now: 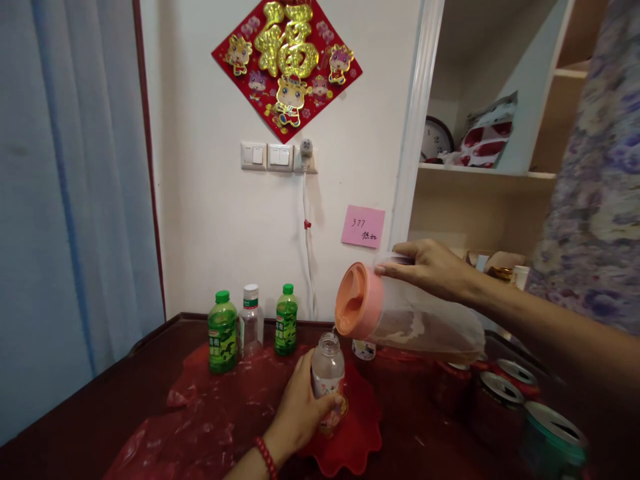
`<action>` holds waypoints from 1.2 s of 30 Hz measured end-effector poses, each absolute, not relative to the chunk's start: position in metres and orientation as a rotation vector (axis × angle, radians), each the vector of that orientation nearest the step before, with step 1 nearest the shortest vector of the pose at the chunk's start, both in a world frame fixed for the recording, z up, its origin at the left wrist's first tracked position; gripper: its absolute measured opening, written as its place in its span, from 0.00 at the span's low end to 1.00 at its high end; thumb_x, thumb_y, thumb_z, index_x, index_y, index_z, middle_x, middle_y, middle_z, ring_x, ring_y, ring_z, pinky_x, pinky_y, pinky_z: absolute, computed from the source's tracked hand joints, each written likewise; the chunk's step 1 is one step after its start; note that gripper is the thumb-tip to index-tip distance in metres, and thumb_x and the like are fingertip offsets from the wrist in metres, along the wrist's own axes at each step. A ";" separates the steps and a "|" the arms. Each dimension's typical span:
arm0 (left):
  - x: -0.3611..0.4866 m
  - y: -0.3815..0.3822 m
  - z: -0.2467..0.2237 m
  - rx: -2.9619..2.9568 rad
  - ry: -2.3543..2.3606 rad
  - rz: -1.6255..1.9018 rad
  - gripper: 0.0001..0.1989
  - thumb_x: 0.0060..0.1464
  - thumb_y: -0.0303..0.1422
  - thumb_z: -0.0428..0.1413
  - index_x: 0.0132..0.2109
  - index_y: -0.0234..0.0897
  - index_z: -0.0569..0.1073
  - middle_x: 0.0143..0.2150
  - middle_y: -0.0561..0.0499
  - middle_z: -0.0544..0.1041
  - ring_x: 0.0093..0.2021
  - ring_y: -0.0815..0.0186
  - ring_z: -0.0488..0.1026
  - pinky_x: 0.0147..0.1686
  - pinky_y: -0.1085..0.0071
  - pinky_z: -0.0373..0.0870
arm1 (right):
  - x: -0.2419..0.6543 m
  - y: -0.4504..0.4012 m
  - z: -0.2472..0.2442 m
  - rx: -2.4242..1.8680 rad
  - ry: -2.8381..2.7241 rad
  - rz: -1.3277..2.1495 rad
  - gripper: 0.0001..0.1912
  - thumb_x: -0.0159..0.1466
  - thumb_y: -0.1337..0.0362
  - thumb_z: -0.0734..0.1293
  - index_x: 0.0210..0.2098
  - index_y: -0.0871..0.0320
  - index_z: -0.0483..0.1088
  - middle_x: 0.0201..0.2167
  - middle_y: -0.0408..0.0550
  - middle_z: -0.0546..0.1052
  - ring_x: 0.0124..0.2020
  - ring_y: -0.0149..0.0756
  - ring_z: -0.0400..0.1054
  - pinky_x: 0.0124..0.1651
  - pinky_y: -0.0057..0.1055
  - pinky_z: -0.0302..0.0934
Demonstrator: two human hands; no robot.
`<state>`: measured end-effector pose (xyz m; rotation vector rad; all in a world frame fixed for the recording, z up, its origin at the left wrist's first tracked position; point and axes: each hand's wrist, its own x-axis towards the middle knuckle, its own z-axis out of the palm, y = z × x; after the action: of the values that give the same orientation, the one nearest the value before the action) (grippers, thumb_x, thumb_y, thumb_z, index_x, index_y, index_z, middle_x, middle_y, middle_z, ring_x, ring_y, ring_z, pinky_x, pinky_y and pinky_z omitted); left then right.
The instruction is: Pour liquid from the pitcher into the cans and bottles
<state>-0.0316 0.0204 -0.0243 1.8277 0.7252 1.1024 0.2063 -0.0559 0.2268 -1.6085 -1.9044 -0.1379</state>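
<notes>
Left grip (pixel 301 405) clasps clear bottle (pixel 328 369); right grip (pixel 431 268), tilted pitcher (pixel 425 327). Green bottles (pixel 223 341) near bench's (pixel 70 433) far edge; cans (pixel 553 448) near right.

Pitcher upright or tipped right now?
Tipped: the pitcher lies nearly sideways in the right hand, its lid by the mouth of the bottle.

The right hand (pixel 433 270) tips a pink-lidded pitcher (pixel 423 328) at the mouth of a clear bottle (pixel 329 365) the left hand (pixel 299 403) grips.
</notes>
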 end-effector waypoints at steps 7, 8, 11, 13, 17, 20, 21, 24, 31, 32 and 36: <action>-0.030 0.021 -0.026 1.802 0.728 1.128 0.33 0.44 0.28 0.65 0.59 0.36 0.68 0.61 0.40 0.72 0.62 0.49 0.67 0.65 0.56 0.59 | 0.206 -0.055 0.227 -1.620 -1.903 -0.135 0.33 0.59 0.33 0.65 0.21 0.55 0.54 0.21 0.39 0.54 0.24 0.32 0.50 0.26 0.31 0.43; -0.030 0.021 -0.026 1.800 0.724 1.130 0.33 0.44 0.27 0.65 0.59 0.36 0.68 0.61 0.40 0.71 0.63 0.49 0.66 0.65 0.56 0.59 | 0.206 -0.055 0.227 -1.619 -1.904 -0.133 0.33 0.59 0.33 0.65 0.21 0.55 0.54 0.21 0.39 0.54 0.24 0.32 0.50 0.26 0.31 0.44; -0.031 0.022 -0.027 1.803 0.718 1.138 0.34 0.43 0.27 0.65 0.59 0.36 0.68 0.61 0.40 0.72 0.62 0.49 0.67 0.65 0.55 0.59 | 0.205 -0.056 0.228 -1.614 -1.916 -0.110 0.34 0.58 0.31 0.64 0.21 0.55 0.55 0.20 0.40 0.55 0.24 0.32 0.51 0.26 0.31 0.44; -0.031 0.022 -0.027 1.807 0.717 1.140 0.35 0.43 0.27 0.65 0.60 0.36 0.68 0.61 0.40 0.72 0.62 0.49 0.68 0.65 0.55 0.59 | 0.204 -0.057 0.229 -1.605 -1.918 -0.093 0.34 0.58 0.30 0.64 0.21 0.55 0.55 0.20 0.40 0.55 0.24 0.32 0.51 0.26 0.32 0.44; -0.032 0.021 -0.027 1.797 0.717 1.128 0.37 0.43 0.28 0.65 0.62 0.36 0.67 0.62 0.39 0.71 0.63 0.47 0.66 0.66 0.54 0.58 | 0.203 -0.057 0.229 -1.600 -1.922 -0.082 0.34 0.58 0.30 0.64 0.20 0.55 0.55 0.20 0.39 0.54 0.24 0.32 0.50 0.26 0.32 0.44; -0.032 0.021 -0.030 1.774 0.735 1.125 0.36 0.43 0.28 0.65 0.61 0.36 0.67 0.62 0.38 0.71 0.64 0.47 0.66 0.66 0.54 0.58 | 0.202 -0.057 0.230 -1.602 -1.923 -0.081 0.33 0.58 0.32 0.64 0.21 0.55 0.55 0.20 0.39 0.54 0.24 0.32 0.50 0.26 0.31 0.44; -0.032 0.022 -0.031 1.768 0.735 1.131 0.36 0.42 0.28 0.65 0.61 0.36 0.67 0.62 0.38 0.71 0.64 0.47 0.66 0.66 0.54 0.58 | 0.202 -0.057 0.230 -1.601 -1.923 -0.086 0.33 0.59 0.33 0.64 0.21 0.55 0.55 0.20 0.39 0.55 0.24 0.32 0.50 0.26 0.31 0.44; -0.031 0.028 -0.038 1.764 0.719 1.147 0.39 0.40 0.26 0.64 0.62 0.34 0.67 0.63 0.36 0.71 0.64 0.46 0.66 0.66 0.54 0.58 | 0.201 -0.057 0.230 -1.600 -1.925 -0.113 0.32 0.60 0.34 0.65 0.21 0.55 0.56 0.20 0.40 0.56 0.24 0.33 0.51 0.26 0.31 0.44; -0.033 0.039 -0.041 1.891 0.704 1.085 0.42 0.37 0.26 0.65 0.63 0.30 0.66 0.63 0.31 0.70 0.65 0.40 0.65 0.66 0.51 0.57 | 0.198 -0.057 0.230 -1.591 -1.932 -0.165 0.33 0.60 0.33 0.64 0.20 0.55 0.55 0.19 0.40 0.56 0.23 0.33 0.50 0.25 0.31 0.43; -0.033 0.039 -0.040 1.896 0.716 1.078 0.42 0.37 0.26 0.65 0.63 0.30 0.66 0.63 0.31 0.70 0.65 0.40 0.65 0.66 0.51 0.57 | 0.198 -0.057 0.230 -1.594 -1.931 -0.165 0.33 0.60 0.32 0.63 0.20 0.54 0.55 0.19 0.40 0.56 0.23 0.33 0.50 0.25 0.31 0.43; -0.032 0.037 -0.039 1.861 0.747 1.093 0.42 0.36 0.23 0.64 0.63 0.31 0.66 0.64 0.33 0.70 0.66 0.42 0.64 0.67 0.53 0.56 | 0.198 -0.057 0.230 -1.605 -1.931 -0.156 0.33 0.59 0.32 0.62 0.20 0.54 0.54 0.19 0.40 0.56 0.23 0.33 0.50 0.26 0.31 0.43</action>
<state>-0.0320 0.0374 -0.0392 1.8612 0.7473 1.0930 0.1979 -0.0571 0.2302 -1.6054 -1.9309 -0.1562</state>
